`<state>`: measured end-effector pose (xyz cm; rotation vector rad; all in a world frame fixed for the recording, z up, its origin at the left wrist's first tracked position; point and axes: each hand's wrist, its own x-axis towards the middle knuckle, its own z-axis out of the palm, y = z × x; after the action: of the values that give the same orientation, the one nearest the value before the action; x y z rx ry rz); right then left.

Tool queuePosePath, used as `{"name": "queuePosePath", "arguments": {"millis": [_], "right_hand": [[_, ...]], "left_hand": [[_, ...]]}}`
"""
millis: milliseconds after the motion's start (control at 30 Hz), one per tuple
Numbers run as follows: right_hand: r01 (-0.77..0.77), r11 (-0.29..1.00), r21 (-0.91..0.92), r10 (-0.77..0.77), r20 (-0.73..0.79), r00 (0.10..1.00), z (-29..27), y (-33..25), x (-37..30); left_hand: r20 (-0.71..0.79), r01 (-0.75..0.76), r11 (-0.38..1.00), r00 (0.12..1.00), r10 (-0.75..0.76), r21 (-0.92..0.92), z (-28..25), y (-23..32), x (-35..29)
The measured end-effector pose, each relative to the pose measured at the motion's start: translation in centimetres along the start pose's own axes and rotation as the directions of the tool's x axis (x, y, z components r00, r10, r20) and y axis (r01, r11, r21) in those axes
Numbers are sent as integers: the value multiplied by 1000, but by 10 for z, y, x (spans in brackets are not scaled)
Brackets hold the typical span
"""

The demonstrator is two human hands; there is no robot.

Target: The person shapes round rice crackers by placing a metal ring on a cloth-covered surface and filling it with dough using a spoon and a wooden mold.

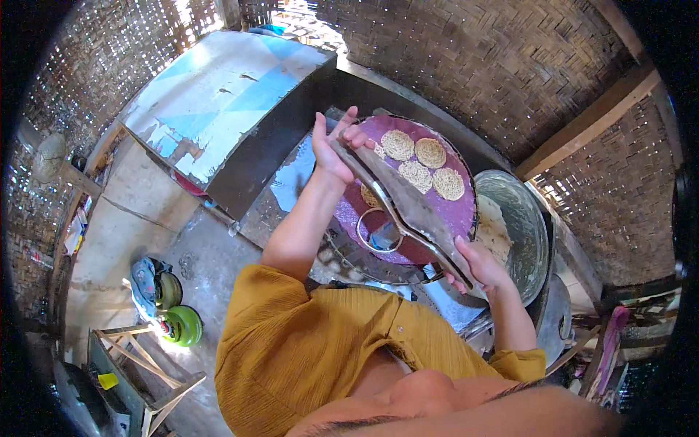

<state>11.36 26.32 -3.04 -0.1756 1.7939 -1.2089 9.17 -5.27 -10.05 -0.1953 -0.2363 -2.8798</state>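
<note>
My left hand (336, 149) grips the upper end of a long, dark, two-armed press-like tool (411, 211), its thumb and a finger sticking up. My right hand (480, 266) is closed round the lower end. The tool slants over a round purple tray (460, 215) and hides part of it. Several flat, pale discs of noodle-like strands (429, 152) lie on the tray's far side, and another disc (368, 195) shows partly behind the tool. A pale ring (360, 233) sits on the near side, under the tool's middle.
Right of the tray stands a large basin (535, 226) holding pale dough (493, 229). A big box with a blue-and-white top (233, 91) stands at the far left. A green gas cylinder (182, 325) and a wooden stand (138, 349) are on the lower left. Woven walls (466, 65) surround the space.
</note>
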Motion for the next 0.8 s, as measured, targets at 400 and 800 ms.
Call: {"name": "queuePosePath", "arguments": {"millis": [400,800], "right_hand": [[316,930,-189,-344,-140,928,19,19,18],[413,911,0,-410,-125,903,17,42,-1]], "left_hand": [[58,29,999,998,-31,38,18,17,20],[-291,349,161,908,-302,923,18,-38,-40]]}}
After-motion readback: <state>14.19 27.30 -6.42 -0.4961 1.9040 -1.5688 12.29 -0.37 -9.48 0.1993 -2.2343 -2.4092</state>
